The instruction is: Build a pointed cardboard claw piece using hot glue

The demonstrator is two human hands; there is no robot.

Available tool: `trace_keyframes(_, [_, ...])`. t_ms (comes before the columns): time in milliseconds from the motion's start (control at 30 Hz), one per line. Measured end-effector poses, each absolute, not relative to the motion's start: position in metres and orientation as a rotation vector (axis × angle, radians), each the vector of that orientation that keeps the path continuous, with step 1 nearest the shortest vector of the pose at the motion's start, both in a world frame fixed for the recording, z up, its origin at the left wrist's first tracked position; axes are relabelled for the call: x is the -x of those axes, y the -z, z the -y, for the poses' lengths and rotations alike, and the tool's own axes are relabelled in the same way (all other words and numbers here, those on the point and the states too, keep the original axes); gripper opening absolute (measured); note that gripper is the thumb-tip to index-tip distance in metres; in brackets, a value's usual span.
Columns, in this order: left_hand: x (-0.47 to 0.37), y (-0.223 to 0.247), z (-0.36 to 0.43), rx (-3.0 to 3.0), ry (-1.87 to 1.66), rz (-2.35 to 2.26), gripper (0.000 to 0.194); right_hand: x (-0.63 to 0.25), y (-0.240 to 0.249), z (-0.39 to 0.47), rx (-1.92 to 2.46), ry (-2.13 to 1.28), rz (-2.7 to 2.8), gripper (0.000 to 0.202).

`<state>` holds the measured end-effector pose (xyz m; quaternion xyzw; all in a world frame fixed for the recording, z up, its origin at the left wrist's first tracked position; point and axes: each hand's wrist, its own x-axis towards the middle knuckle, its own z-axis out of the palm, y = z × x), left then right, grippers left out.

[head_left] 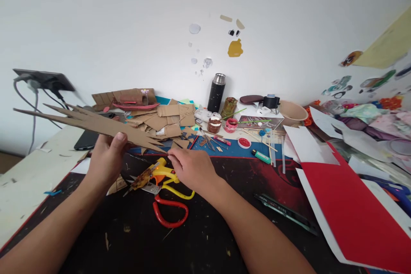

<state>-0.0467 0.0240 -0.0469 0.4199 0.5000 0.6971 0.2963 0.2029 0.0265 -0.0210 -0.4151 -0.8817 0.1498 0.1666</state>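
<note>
My left hand (107,156) grips a long brown cardboard cutout (102,126), thumb on top, raised above the dark mat. Spiky points are cut into both of its ends. At its right end, my right hand (192,169) has its fingers closed in a pinch on one tip; the fingertips are partly hidden. Below and between the hands lie a yellow hot glue gun (157,173) and scissors (171,214) with red and yellow handles, the glue gun covering part of the blades.
Cardboard scraps (167,122) are piled at the back, beside a black flask (216,92) and open paint jars (214,123). A utility knife (285,212), a green lighter (261,156) and red paper (349,205) lie on the right. A black phone (86,139) rests behind my left hand.
</note>
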Motion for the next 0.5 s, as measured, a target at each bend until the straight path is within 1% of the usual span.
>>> trace_keyframes(167, [0.0459, 0.0446, -0.0236, -1.084, -1.851, -1.328, 0.082, -0.2032, 0.0222, -0.0272, 1.179, -0.373, 2.523, 0.029])
trace_keyframes(500, [0.0460, 0.0425, -0.0206, -1.080, -1.817, -1.382, 0.091, -0.2035, 0.0219, -0.0281, 1.191, -0.333, 2.531, 0.025])
